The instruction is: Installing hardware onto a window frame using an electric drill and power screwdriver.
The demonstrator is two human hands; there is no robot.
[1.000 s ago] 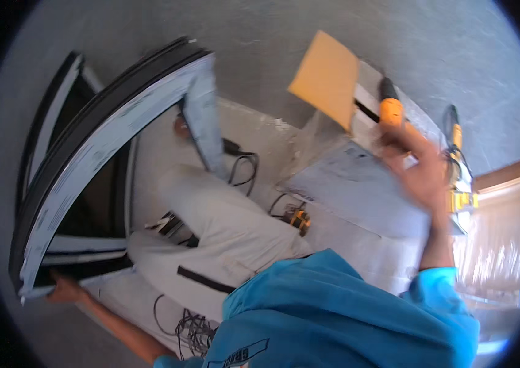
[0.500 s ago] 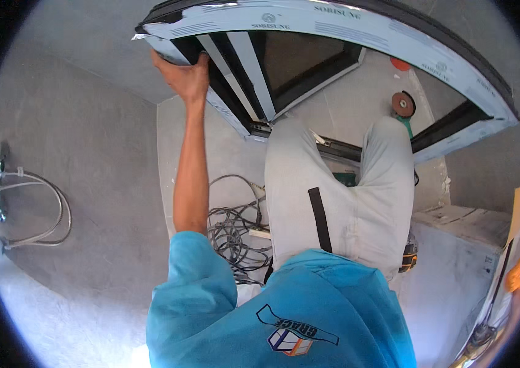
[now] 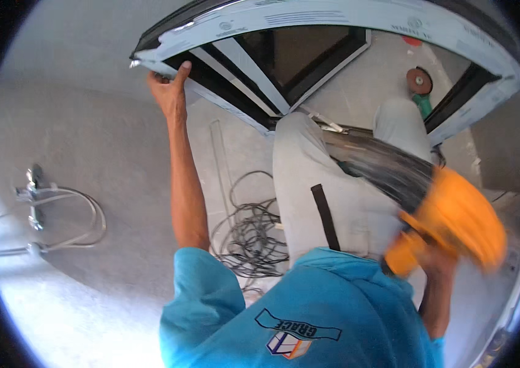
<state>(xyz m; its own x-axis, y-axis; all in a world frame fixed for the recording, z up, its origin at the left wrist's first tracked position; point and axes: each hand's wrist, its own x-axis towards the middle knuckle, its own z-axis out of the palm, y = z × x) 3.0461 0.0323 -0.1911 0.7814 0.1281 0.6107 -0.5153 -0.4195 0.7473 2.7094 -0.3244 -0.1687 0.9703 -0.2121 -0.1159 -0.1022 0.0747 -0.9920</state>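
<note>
A dark window frame [image 3: 333,15] covered in pale protective film stands in front of me, its upper edge bowed by the lens. My left hand [image 3: 169,92] grips the frame's left side near its upper corner, thumb on the inner edge and fingers round the outside. In my right hand [image 3: 439,260] is an orange tool with a long dark front part [image 3: 465,214], smeared by motion, so its exact kind is unclear. The tool slants across my thighs, its dark end pointing at the frame's lower bar. Inside the frame sits a smaller tilted sash [image 3: 296,61] with a dark pane.
A green angle grinder [image 3: 420,86] with a reddish-brown disc lies on the floor beyond my right knee. Tangled dark cable [image 3: 250,236] lies left of my legs. Along the grey left wall is a shower mixer [image 3: 34,190] with its hose. A red round thing [image 3: 412,41] is farther off.
My right hand has come in from the right edge, bringing the orange tool over my lap. The left hand keeps its grip on the frame, and the view has shifted slightly.
</note>
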